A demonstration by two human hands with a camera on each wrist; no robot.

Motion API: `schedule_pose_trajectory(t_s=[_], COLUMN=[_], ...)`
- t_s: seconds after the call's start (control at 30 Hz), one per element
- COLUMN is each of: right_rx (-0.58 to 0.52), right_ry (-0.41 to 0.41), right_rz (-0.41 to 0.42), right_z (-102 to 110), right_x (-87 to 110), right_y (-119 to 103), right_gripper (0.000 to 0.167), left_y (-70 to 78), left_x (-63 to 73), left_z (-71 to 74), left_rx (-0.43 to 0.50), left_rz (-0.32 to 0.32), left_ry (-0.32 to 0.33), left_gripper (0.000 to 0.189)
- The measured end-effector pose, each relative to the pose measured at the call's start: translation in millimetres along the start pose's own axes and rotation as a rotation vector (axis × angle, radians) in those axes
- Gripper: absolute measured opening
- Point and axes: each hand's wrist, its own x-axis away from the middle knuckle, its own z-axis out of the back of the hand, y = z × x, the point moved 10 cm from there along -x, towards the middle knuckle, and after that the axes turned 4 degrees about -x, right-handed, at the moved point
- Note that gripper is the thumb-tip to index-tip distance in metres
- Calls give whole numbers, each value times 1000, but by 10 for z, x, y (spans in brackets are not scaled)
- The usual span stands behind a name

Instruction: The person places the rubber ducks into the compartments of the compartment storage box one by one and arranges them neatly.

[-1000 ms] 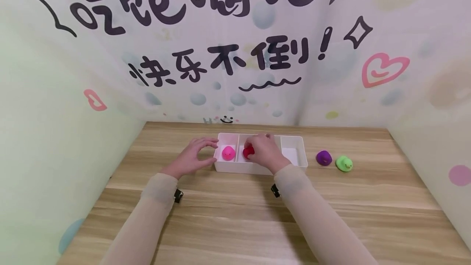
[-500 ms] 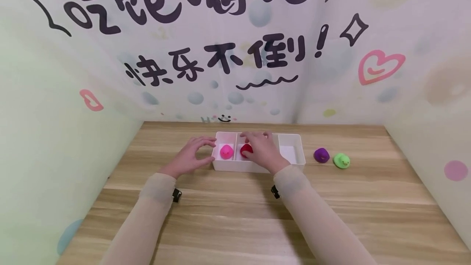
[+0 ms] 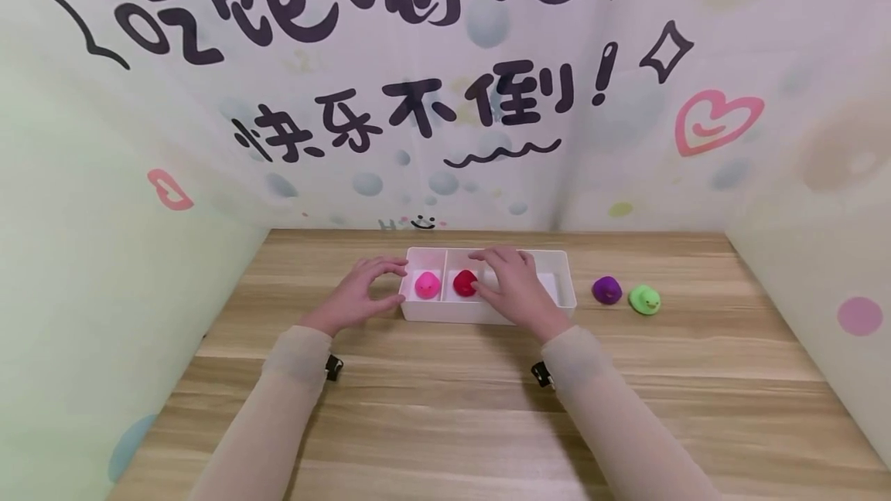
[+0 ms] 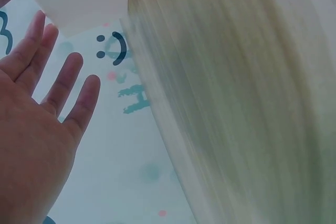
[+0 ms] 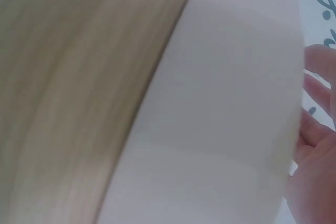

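Observation:
A white three-compartment box [image 3: 452, 313] stands on the table. Its left compartment holds a pink toy duck [image 3: 428, 285], and a red toy duck [image 3: 465, 283] lies in the middle one. My left hand [image 3: 350, 298] rests its thumb and fingertips at the box's left end, the fingers spread apart in the left wrist view. Over the middle and right compartments hovers my right hand [image 3: 518, 288], fingers loosely spread, its thumb close beside the red duck. Whether that thumb touches the duck is unclear. In the right wrist view, the box wall [image 5: 210, 108] hides part of this hand.
Right of the box, a purple toy duck [image 3: 607, 290] and a green toy duck [image 3: 645, 300] sit on the wooden table [image 3: 431, 424]. A printed white backdrop [image 3: 348, 199] rises behind the table, with side panels left and right.
The right hand has let go of the red duck, which stays in the middle compartment, and has drawn away to the right. The left hand keeps its place at the box end.

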Motion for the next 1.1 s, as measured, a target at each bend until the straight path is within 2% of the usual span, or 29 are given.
schedule_pose_trajectory(t_s=[0.3, 0.57, 0.77, 1.1], right_rx=[61, 83, 98, 77], right_ry=[92, 153, 195, 270], right_rz=[69, 56, 58, 8], right_z=[393, 717, 858, 1064], right_x=[195, 389, 524, 844], right_y=[84, 307, 483, 847], right_gripper=[43, 38, 34, 33], left_y=[2, -12, 0, 8], left_x=[-20, -4, -3, 8], left_z=[-28, -12, -1, -14], left_rx=[-1, 4, 16, 17], left_rz=[-7, -8, -8, 1], left_ry=[5, 14, 17, 10], left_gripper=[41, 42, 42, 41])
